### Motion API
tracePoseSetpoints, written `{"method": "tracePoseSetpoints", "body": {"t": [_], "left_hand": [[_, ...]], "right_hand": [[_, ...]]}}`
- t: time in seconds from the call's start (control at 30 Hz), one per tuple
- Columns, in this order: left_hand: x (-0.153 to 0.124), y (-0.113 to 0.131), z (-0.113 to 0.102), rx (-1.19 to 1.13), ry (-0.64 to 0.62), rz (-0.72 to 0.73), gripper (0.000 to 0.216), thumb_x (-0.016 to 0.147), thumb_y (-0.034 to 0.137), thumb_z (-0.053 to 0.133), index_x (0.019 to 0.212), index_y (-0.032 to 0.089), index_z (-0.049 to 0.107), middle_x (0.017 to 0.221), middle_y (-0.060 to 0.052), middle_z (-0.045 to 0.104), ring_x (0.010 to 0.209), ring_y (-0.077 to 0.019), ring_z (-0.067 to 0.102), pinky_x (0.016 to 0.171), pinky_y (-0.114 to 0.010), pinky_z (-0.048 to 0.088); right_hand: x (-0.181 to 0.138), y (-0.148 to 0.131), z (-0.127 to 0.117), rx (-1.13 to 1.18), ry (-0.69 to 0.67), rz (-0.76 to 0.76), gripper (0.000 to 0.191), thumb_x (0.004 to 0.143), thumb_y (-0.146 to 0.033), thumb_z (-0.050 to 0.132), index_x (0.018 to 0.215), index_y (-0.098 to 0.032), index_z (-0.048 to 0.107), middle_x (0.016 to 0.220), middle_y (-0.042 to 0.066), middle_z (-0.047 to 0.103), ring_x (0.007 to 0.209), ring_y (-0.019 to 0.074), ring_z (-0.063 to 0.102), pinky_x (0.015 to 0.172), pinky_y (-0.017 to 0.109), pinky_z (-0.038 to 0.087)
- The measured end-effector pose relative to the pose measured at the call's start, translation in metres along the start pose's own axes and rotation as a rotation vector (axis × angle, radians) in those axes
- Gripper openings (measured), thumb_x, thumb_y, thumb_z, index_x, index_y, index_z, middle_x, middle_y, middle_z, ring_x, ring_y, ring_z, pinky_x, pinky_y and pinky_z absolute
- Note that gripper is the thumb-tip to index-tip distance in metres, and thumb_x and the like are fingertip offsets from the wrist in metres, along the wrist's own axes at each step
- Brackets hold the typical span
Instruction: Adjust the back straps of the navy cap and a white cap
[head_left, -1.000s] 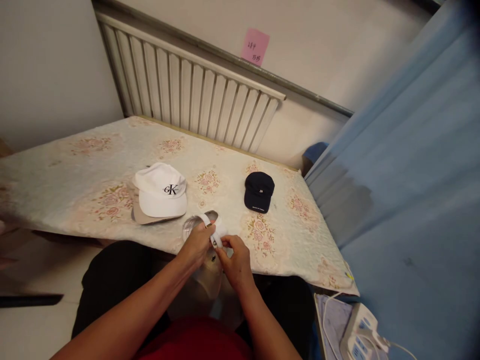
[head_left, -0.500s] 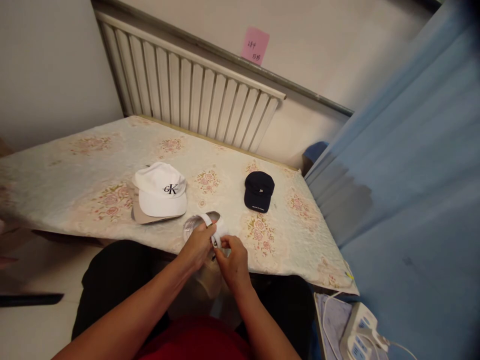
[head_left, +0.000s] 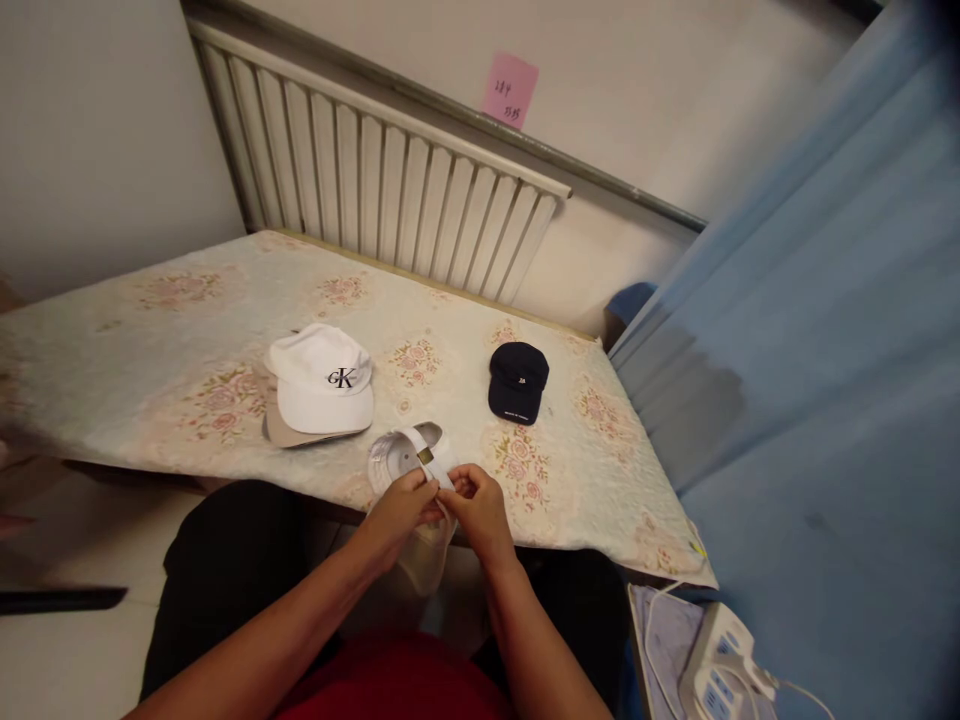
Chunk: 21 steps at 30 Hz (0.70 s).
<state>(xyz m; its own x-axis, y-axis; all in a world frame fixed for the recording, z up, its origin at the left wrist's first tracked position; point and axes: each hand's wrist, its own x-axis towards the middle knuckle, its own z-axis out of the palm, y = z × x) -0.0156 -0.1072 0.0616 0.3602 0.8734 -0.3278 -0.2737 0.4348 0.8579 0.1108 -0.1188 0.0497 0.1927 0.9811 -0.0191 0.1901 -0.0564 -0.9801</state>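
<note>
Both my hands meet at the near edge of the table over an upturned white cap [head_left: 397, 455]. My left hand [head_left: 401, 505] and my right hand [head_left: 476, 510] are closed in pinches on the cap's white back strap [head_left: 431, 462], which has a small dark buckle. The cap's beige brim hangs below my hands, off the table edge. A white cap with a black logo [head_left: 322, 378] lies to the left, on top of a beige cap. A navy cap [head_left: 517, 382] lies to the right.
The table wears a pale floral cloth [head_left: 150, 350]. A white radiator [head_left: 375, 190] stands behind it, with a pink note [head_left: 510, 90] on the wall above. A blue curtain [head_left: 825, 350] fills the right. A white device [head_left: 720, 670] lies low right.
My hands slid slightly toward me along the strap, uncovering more of it and its buckle. The other caps have not moved.
</note>
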Motion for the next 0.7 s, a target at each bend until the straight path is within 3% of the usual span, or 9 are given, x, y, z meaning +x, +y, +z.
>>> {"method": "tracePoseSetpoints", "body": {"t": [0.17,0.27,0.47,0.7], "left_hand": [[0.002,-0.004,-0.006,0.017,-0.051,0.022,0.03,0.072,0.031,0.068,0.098,0.015,0.067,0.093,-0.008,0.07,0.078,-0.0171,0.064,0.073,-0.027,0.048],[0.006,-0.006,-0.012,-0.053,-0.157,0.039,0.033,0.069,0.027,0.072,0.1,0.015,0.067,0.092,-0.008,0.069,0.078,-0.0162,0.064,0.073,-0.025,0.046],[0.016,-0.012,-0.03,-0.21,-0.391,0.01,0.035,0.072,0.024,0.073,0.105,0.016,0.064,0.093,-0.01,0.068,0.09,-0.0198,0.063,0.085,-0.032,0.045],[0.024,-0.017,-0.03,-0.241,-0.407,0.022,0.036,0.069,0.027,0.075,0.101,0.016,0.064,0.089,-0.009,0.068,0.088,-0.021,0.064,0.081,-0.032,0.046]], "right_hand": [[0.006,0.006,-0.005,0.053,-0.012,0.036,0.008,0.063,-0.023,0.066,0.066,-0.018,0.06,0.053,-0.006,0.051,0.049,0.0086,0.042,0.049,0.021,0.034],[0.008,0.013,-0.007,0.125,-0.02,0.051,0.009,0.064,-0.024,0.066,0.067,-0.018,0.061,0.054,-0.005,0.054,0.05,0.0095,0.046,0.051,0.022,0.037],[0.01,0.02,-0.008,0.245,-0.054,0.052,0.008,0.066,-0.024,0.065,0.07,-0.016,0.063,0.056,-0.004,0.055,0.051,0.0091,0.047,0.054,0.022,0.039],[0.01,0.014,-0.01,0.3,-0.071,0.122,0.008,0.063,-0.023,0.066,0.066,-0.016,0.062,0.053,-0.004,0.057,0.048,0.0084,0.048,0.051,0.022,0.038]]}}
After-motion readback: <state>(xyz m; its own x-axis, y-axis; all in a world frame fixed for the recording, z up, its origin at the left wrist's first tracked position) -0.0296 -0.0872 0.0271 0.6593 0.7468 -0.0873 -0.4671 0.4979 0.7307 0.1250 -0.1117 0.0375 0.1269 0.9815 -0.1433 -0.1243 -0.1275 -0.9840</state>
